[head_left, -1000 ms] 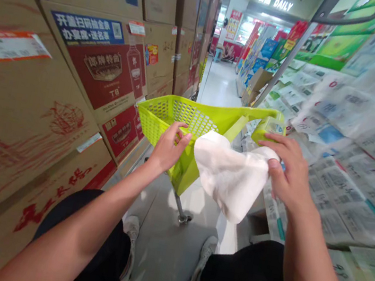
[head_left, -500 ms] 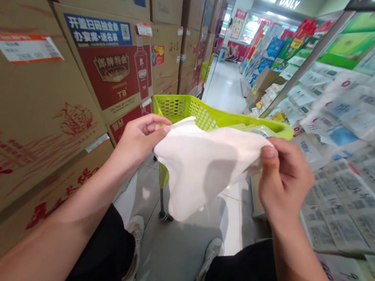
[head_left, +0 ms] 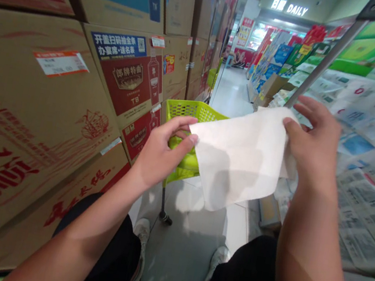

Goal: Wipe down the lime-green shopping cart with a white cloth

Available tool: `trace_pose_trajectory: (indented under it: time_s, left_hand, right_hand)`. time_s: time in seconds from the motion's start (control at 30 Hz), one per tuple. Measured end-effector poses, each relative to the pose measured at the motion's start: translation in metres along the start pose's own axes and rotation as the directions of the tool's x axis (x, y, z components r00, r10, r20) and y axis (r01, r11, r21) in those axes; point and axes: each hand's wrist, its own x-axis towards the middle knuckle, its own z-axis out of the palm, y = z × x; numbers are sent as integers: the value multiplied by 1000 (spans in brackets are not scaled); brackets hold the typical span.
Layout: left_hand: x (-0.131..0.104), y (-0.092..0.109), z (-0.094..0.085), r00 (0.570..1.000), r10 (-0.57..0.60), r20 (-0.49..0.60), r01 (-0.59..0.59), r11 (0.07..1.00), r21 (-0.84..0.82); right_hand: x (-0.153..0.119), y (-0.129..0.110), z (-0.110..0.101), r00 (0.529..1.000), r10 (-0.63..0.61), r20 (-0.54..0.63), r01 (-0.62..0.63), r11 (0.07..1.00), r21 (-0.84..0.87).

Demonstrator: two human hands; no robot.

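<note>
The left forearm (head_left: 86, 229), bare, extends diagonally upward from the lower left to the left hand (head_left: 165, 153), whose thumb and curled fingers meet in a pinch directed toward the right hand (head_left: 313, 137). The right forearm (head_left: 313, 248), also bare, rises more steeply on the opposite side; its hand is held higher and turned inward, thumb pressed toward the index finger, with upper fingers loosely extended.
</note>
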Motion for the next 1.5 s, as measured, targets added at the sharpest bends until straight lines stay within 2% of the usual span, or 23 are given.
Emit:
trace_pose_trajectory:
  time_s: [0.1,0.17,0.23,0.3,0.33,0.37,0.4,0.57,0.63,0.7,0.8,0.87,0.9,0.97,1.07,1.13,1.2,1.3,1.4,1.5]
  left_hand:
    - [-4,-2,6,998,63,24,-66,986,155]
    - [-6,-4,9,992,122,10,-121,968,218]
    - [-5,-8,9,978,208,18,-205,946,249]
    - [-4,-14,8,957,287,37,-287,925,249]
    - [-2,-16,8,948,314,47,-316,919,236]
    - [-1,-19,6,944,326,56,-330,919,217]
    - [1,-21,5,944,326,60,-331,923,196]
    - [5,-24,5,962,274,19,-274,953,128]
    - [5,-25,8,966,256,-48,-249,961,119]
    - [5,-26,11,968,229,-103,-217,969,117]
    - [5,-30,11,970,206,-132,-193,976,105]
    - [4,-31,10,970,207,-131,-196,977,88]
    - [4,-32,8,969,212,-125,-203,976,81]
    - [4,-34,6,967,229,-116,-221,972,76]
    - [4,-37,4,957,259,-132,-250,965,79]
    - [4,-39,4,951,270,-154,-260,962,80]
    - [5,-40,5,944,282,-169,-272,959,81]
    - [4,-36,10,940,295,-173,-282,955,97]
    - [1,-31,14,941,299,-161,-289,954,82]
    - [-1,-31,14,945,295,-143,-292,955,41]
  right_hand:
    - [-4,-5,1,994,-56,-91,26,954,-300]
    - [-13,-25,9,984,-170,-54,143,932,-333]
    - [-24,-53,23,956,-255,145,283,930,-234]
    - [-33,-75,35,869,-276,411,360,922,-142]
    - [-36,-81,38,824,-261,503,376,916,-141]
    - [-37,-83,39,798,-234,556,383,908,-167]
    - [-36,-80,37,792,-202,576,379,902,-205]
    - [-22,-33,10,846,-13,533,231,910,-344]
    - [-24,-29,10,862,-38,506,247,902,-353]
    - [-34,-45,19,850,-152,504,342,888,-309]
    - [-54,-85,40,791,-308,529,472,858,-206]
    - [-59,-99,48,770,-339,541,490,857,-160]
    - [-58,-98,48,775,-331,539,477,865,-155]
    - [-50,-80,41,816,-257,517,402,896,-188]
    - [-37,-37,24,879,-114,463,266,922,-280]
    - [-36,-24,19,903,-128,411,262,921,-289]
    - [-45,-34,25,899,-229,374,336,907,-252]
    - [-70,-80,46,823,-371,430,476,864,-165]
    - [-88,-123,68,762,-407,504,533,836,-131]
    - [-89,-127,74,782,-392,484,524,834,-172]
